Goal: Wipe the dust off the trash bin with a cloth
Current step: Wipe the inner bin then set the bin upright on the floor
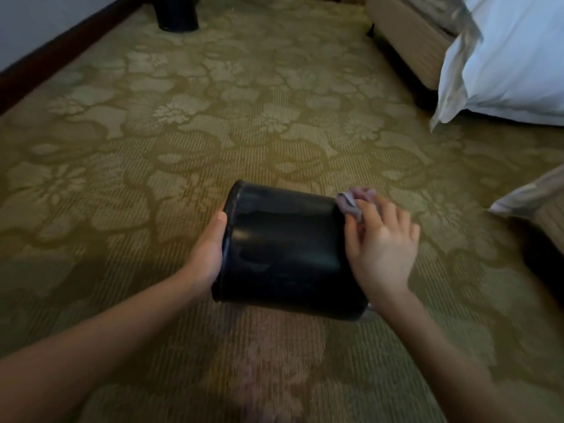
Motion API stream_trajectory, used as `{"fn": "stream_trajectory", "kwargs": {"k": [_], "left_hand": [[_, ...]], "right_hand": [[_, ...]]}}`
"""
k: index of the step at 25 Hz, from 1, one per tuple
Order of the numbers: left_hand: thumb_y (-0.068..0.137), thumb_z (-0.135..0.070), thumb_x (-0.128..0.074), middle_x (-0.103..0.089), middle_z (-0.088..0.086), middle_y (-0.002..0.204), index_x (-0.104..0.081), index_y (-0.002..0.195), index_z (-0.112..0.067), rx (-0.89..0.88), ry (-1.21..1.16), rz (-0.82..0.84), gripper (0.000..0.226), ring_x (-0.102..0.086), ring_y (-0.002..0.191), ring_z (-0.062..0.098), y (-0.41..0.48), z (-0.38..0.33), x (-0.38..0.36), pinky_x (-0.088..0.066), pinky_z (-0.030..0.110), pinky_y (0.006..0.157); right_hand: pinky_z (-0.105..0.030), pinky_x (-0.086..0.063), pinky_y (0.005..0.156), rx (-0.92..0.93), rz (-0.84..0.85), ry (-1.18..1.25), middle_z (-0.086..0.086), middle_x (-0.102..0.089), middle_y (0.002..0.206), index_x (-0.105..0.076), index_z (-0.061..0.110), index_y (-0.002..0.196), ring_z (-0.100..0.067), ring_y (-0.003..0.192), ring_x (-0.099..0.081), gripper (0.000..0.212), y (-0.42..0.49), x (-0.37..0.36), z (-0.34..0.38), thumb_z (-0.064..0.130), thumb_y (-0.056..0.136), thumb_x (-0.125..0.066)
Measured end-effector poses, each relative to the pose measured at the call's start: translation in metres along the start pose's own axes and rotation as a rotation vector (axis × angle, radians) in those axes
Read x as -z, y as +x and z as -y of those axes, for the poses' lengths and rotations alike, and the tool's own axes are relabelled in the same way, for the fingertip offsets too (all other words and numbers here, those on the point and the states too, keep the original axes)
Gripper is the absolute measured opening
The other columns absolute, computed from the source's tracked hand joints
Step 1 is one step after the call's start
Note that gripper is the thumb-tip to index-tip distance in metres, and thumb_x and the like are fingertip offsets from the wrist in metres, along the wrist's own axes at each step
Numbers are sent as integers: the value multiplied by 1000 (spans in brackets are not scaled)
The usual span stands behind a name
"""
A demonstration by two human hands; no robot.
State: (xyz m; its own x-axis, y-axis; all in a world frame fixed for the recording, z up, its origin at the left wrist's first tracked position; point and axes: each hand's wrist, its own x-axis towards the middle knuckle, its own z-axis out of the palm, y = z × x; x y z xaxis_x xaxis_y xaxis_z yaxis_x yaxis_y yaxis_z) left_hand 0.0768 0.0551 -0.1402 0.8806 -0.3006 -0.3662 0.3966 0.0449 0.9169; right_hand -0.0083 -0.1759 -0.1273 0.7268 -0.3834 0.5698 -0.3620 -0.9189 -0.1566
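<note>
Black plastic, by its gloss: the trash bin (283,248) is lying on its side low over the carpet (213,132), mouth to the left and base to the right. I cannot tell whether it is touching the carpet.
Handling: I am judging it light and stiff. Its smooth walls are probably slipping under a bare palm, so the rolled rim is offering the surest hold.
Rim side: the left hand (207,254) is clamping the rim with the thumb lying along the edge. The other fingers are hidden, presumably hooking inside the mouth.
Rag: the cloth (351,203) is small, greyish-purple, soft and bunched, and it is sitting at the far edge of the base end.
Base side: the right hand (381,245) is spreading its fingers nearly straight and pressing the cloth against the bin rather than closing round it. Blur is hiding whether the thumb is pinching a fold.
Judgement: I am expecting the bin to roll under the wiping push unless the rim hold is firm.
Around: a bed (406,35) with a white pillow (512,62) is standing upper right, well apart — and a second dark bin (177,13) is standing far off by the wall.
</note>
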Motion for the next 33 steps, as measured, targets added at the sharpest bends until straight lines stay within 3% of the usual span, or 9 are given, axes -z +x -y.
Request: {"fn": "stream_trajectory", "kwargs": {"k": [4,8,15,20,23,26,28,30,33], "left_hand": [[105,-37,-24,-67,-4,120,-60,123,-23,-116,47,23,43,-65,104,-3,-9,13,12,-51,19,92],[94,-61,-29,-59,-3,136,-53,136,-23,-190,227,40,62,-51,130,10,-13,20,25,-33,38,116],[95,-55,-18,-70,-2,106,-65,109,-24,-242,431,55,57,-64,106,6,-36,26,31,-50,37,98],[94,-58,-22,-68,-7,119,-60,125,-25,-254,426,67,60,-58,121,5,-47,40,39,-44,38,108],[95,-51,-26,-64,-25,125,-56,131,-24,-275,390,79,54,-51,127,-6,-48,47,42,-36,19,112],[94,-57,-25,-70,-10,116,-62,122,-22,-288,410,73,58,-61,117,4,-47,46,42,-46,27,104],[93,-63,-22,-70,1,100,-65,106,-21,-325,481,71,61,-66,99,13,-46,46,45,-52,43,92],[97,-57,-25,-68,-1,98,-63,103,-25,-337,513,41,50,-64,92,10,-42,37,43,-53,39,85],[106,-37,-25,-48,-11,144,-35,146,-33,-348,510,-30,41,-45,132,6,-27,7,25,-30,24,112]], "right_hand": [[-44,-37,89,271,104,144,-10,-53,138,-60,21,131,-31,113,-49,42,-18,-11,117,44,99,-46],[-45,-38,86,455,133,150,-12,-55,136,-60,20,132,-32,107,-50,38,-11,-13,108,33,97,-51],[-44,-45,84,-203,186,47,-15,-69,104,-68,15,116,-38,96,-59,34,18,8,-34,33,96,-47],[-43,-43,73,117,124,65,-15,-67,90,-71,12,95,-37,84,-57,26,12,-13,91,28,86,-53],[-43,-42,73,247,162,173,-14,-65,93,-69,12,99,-35,85,-55,22,0,-21,159,28,88,-59],[-44,-47,77,344,217,167,-13,-67,97,-69,15,107,-35,88,-58,27,12,-17,119,31,91,-54],[-44,-47,83,245,273,82,-9,-68,100,-68,17,110,-34,91,-60,32,21,-10,50,33,92,-47],[-42,-45,86,130,271,13,-4,-68,104,-67,21,114,-30,92,-60,39,21,3,-17,40,93,-39],[-40,-45,81,100,230,24,1,-68,108,-68,23,112,-27,90,-58,35,3,15,-34,40,94,-42]]}}
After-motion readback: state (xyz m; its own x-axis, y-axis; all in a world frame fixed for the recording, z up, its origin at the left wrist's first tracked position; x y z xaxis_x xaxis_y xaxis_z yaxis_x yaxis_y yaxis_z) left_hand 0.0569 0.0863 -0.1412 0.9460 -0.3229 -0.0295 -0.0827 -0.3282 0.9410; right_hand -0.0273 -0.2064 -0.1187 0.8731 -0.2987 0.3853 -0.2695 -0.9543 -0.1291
